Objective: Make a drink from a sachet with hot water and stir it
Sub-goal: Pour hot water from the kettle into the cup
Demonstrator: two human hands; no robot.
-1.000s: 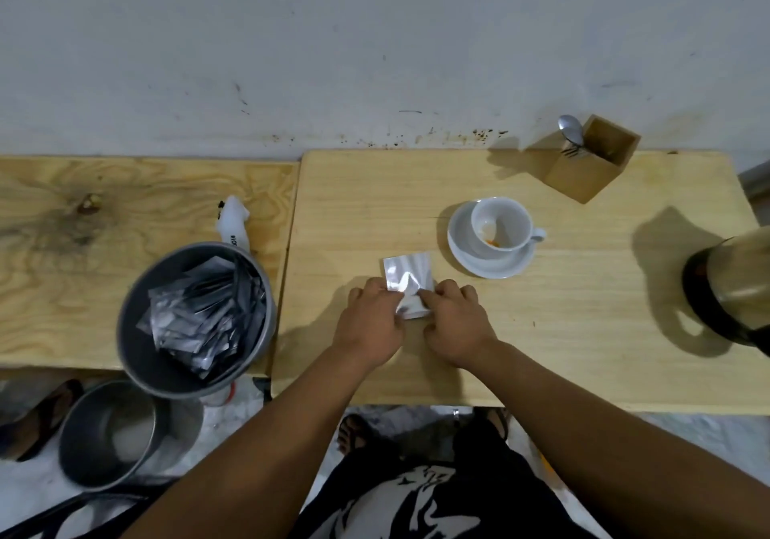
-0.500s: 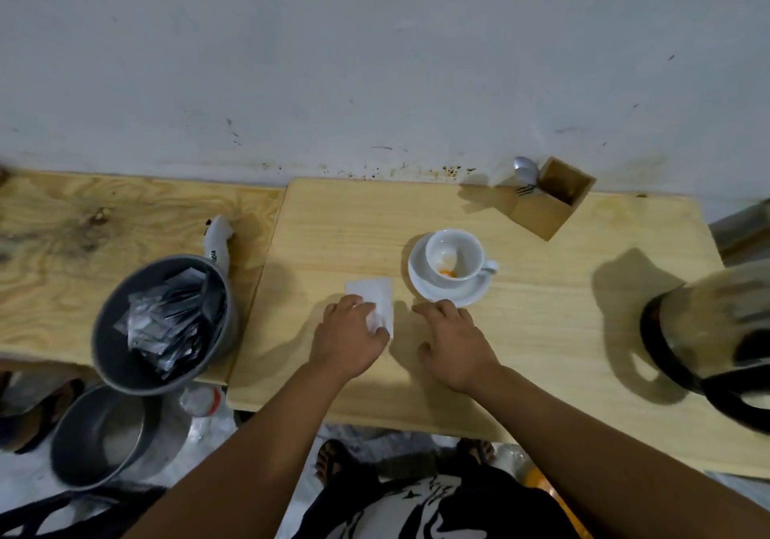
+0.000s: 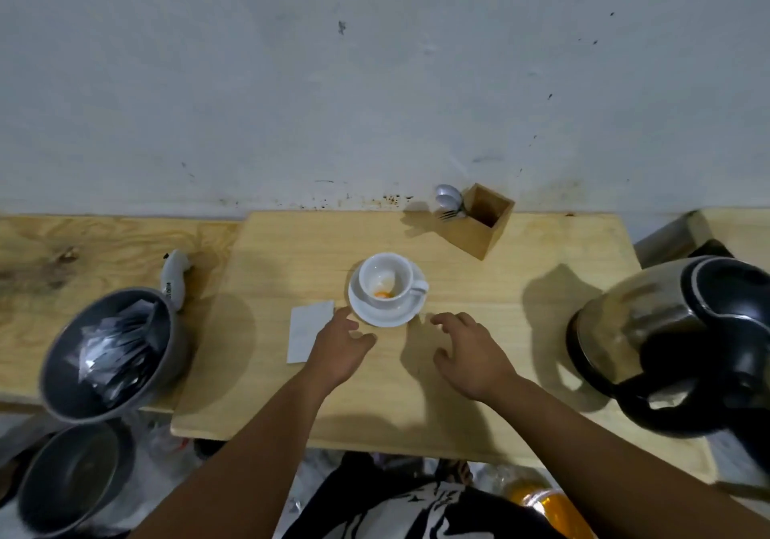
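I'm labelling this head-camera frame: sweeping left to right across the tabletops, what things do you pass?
Grey bowl of sachets → white bottle → empty sachet → left hand → cup on its saucer → right hand → wooden cutlery box → kettle.

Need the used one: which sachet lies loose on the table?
The flat white sachet beside the left hand, left of the saucer; the others sit piled in the grey bowl.

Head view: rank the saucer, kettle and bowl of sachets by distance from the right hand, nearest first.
From the right hand:
1. Saucer, just beyond it, toward the wall.
2. Kettle, at the table's right end.
3. Bowl of sachets, far left.
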